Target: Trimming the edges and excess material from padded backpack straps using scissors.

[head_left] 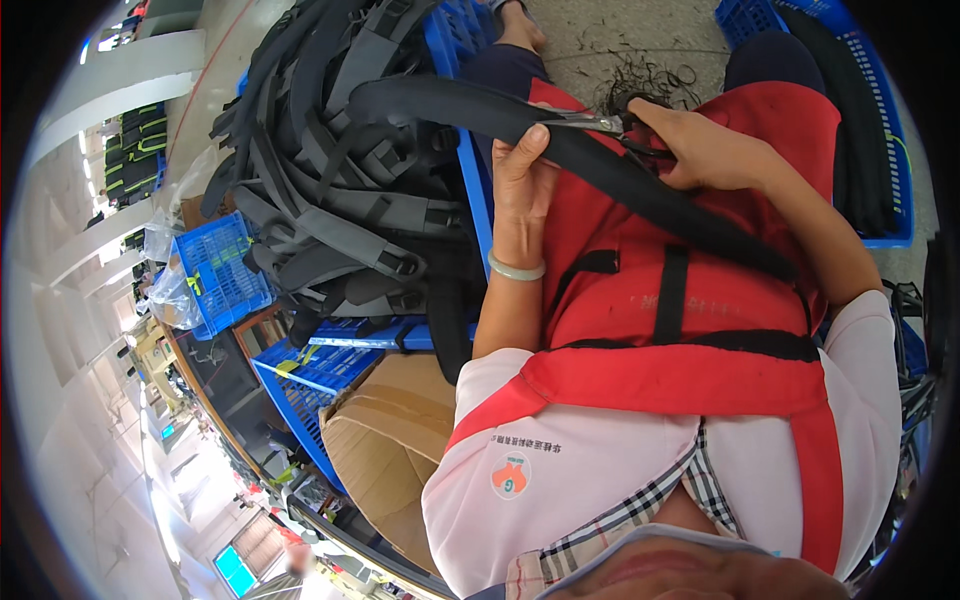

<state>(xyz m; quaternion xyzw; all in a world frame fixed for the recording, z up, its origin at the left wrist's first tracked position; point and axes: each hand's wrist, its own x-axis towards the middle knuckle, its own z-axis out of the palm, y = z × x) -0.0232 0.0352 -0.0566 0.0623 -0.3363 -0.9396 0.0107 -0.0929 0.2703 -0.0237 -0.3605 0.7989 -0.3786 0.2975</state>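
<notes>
A long black padded strap (640,188) lies slantwise across my lap, its far end reaching left over a heap of other straps. My left hand (525,170) grips it near the middle, thumb on top and the other fingers behind it. In my right hand (690,145) is a pair of scissors (605,123) with dark handles. Their metal blades point left along the strap's upper edge, close to my left thumb. Whether the blades touch the strap or a thread, I cannot tell. Beneath the strap is my red apron (620,290).
Grey and black straps (350,220) are heaped at the left in a blue crate (475,190). Dark cut scraps (655,85) litter the floor ahead. Another blue crate (900,150) at the right holds black padded pieces. A cardboard box (390,410) stands lower left, near a smaller blue basket (220,275).
</notes>
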